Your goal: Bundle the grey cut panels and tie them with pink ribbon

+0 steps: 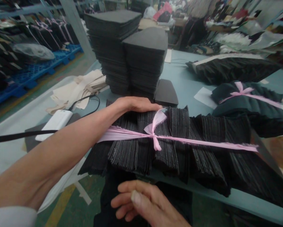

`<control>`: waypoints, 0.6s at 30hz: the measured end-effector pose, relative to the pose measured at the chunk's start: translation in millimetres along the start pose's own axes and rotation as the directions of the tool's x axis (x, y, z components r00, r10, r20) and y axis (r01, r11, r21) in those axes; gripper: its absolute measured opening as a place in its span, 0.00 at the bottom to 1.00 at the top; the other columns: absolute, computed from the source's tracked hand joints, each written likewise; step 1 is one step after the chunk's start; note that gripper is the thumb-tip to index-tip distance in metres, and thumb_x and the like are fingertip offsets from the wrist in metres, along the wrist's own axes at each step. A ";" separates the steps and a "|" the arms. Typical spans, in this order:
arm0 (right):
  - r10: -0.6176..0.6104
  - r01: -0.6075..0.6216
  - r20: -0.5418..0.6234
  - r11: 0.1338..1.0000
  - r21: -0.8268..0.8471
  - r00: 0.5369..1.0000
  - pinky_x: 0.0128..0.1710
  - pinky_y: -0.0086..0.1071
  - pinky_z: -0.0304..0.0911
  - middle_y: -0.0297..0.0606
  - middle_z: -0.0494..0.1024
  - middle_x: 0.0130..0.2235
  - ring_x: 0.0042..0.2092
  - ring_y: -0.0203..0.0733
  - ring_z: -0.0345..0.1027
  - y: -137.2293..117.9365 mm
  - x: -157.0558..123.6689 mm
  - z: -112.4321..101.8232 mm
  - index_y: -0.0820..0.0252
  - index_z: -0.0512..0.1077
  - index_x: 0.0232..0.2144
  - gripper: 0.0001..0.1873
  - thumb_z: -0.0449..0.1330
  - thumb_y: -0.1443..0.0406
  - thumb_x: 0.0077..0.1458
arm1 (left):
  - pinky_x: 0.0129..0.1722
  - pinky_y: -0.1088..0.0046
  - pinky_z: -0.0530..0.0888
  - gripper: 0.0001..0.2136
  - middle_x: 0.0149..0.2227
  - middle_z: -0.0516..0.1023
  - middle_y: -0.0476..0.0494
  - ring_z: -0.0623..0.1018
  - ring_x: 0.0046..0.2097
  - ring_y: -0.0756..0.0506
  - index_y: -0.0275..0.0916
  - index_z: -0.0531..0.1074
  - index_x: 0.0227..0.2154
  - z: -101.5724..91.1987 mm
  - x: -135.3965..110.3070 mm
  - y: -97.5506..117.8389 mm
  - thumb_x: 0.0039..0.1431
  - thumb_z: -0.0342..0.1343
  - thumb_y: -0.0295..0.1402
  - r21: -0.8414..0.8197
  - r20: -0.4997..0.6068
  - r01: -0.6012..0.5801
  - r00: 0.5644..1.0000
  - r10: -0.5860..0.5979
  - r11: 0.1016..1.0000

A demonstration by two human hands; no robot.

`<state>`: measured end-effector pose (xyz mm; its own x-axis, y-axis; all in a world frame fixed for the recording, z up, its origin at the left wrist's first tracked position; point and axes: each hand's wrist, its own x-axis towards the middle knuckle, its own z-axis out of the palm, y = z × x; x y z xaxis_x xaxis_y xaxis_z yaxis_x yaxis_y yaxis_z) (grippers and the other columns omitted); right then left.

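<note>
The black bundle (165,159) lies at the centre, along the near edge of the desk (184,71), and its tying looks finished: a pink strip (209,143) runs along its length, knotted, with one loop at 12 o'clock of the knot and a short tail at 6. The two tall stacks (144,60), at 11 o'clock from the bundle, show no tie, so any binding there seems left undone.

The left hand (138,104) rests on the bundle's far edge at 11 o'clock, its grip laid flat with fingers close together; whether it presses or pinches, I cannot tell. The right hand (143,201), at 7 o'clock, has a loose, half-curled grip with nothing visible in it, apart from the bundle.

The bundle's thin, cloth-like pieces stand on edge in slanting, ridged groups with pale, rough edges. The strip is thin, gathered fabric, frayed along its sides. The stacks are matt, flat sheets with rounded corners. At 2 o'clock sits a rounder, dark green bundle (245,105) with a pink bow (242,90).
</note>
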<state>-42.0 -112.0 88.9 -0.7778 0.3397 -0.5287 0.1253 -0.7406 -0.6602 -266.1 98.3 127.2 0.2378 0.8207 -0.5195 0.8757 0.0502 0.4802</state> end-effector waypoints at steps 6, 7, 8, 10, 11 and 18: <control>-0.014 0.003 -0.144 0.997 -0.075 0.990 0.54 0.43 0.66 0.49 0.78 0.58 0.56 0.52 0.73 11.0 21.6 -13.0 0.58 0.76 0.56 0.38 0.65 0.37 0.57 | 0.55 0.64 0.73 0.41 0.60 0.79 0.39 0.78 0.57 0.34 0.40 0.80 0.55 1.3 2.7 -2.1 0.56 0.45 0.68 -0.040 -0.016 0.007 1.000 -0.008 0.999; -0.024 0.012 -0.154 0.997 -0.081 0.988 0.54 0.43 0.66 0.49 0.78 0.58 0.56 0.53 0.73 13.4 23.1 -14.4 0.57 0.77 0.55 0.38 0.64 0.37 0.57 | 0.54 0.64 0.74 0.41 0.60 0.79 0.38 0.78 0.58 0.33 0.40 0.80 0.55 1.4 2.8 -2.0 0.55 0.46 0.68 -0.054 -0.015 0.014 1.000 -0.014 0.998; -0.036 0.024 -0.157 0.997 -0.077 0.987 0.54 0.44 0.66 0.49 0.78 0.58 0.56 0.53 0.74 15.1 24.0 -15.2 0.57 0.77 0.55 0.37 0.64 0.37 0.57 | 0.53 0.64 0.74 0.41 0.60 0.79 0.38 0.78 0.58 0.32 0.40 0.80 0.55 1.4 2.7 -1.7 0.55 0.46 0.68 -0.063 -0.015 0.019 1.000 -0.020 0.998; -0.045 0.037 -0.147 0.998 -0.051 0.988 0.52 0.44 0.67 0.50 0.78 0.58 0.54 0.54 0.75 16.0 24.8 -15.3 0.58 0.77 0.55 0.38 0.65 0.37 0.57 | 0.53 0.64 0.74 0.42 0.59 0.80 0.38 0.77 0.59 0.32 0.40 0.81 0.54 1.0 1.5 -0.6 0.55 0.45 0.69 -0.070 -0.020 0.028 0.999 -0.029 0.997; -0.046 0.041 -0.144 0.998 -0.039 0.989 0.52 0.44 0.68 0.51 0.78 0.57 0.54 0.54 0.75 15.5 24.9 -14.7 0.59 0.76 0.56 0.38 0.65 0.37 0.57 | 0.53 0.64 0.74 0.41 0.58 0.81 0.38 0.77 0.59 0.31 0.40 0.81 0.54 0.5 0.6 0.1 0.55 0.45 0.69 -0.072 -0.022 0.032 0.999 -0.034 0.997; -0.036 0.035 -0.128 0.999 -0.011 0.991 0.56 0.41 0.64 0.48 0.79 0.58 0.56 0.51 0.74 24.7 25.9 -14.5 0.57 0.76 0.57 0.40 0.69 0.38 0.52 | 0.60 0.66 0.70 0.44 0.64 0.75 0.39 0.74 0.63 0.35 0.40 0.80 0.55 0.2 -0.5 -2.0 0.57 0.40 0.72 -0.186 0.022 0.019 1.000 -0.015 0.982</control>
<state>-50.1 -113.1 51.2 -0.6970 0.4372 -0.5684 0.1051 -0.7218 -0.6841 -267.9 97.7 126.3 0.2340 0.8070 -0.5422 0.7865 0.1707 0.5935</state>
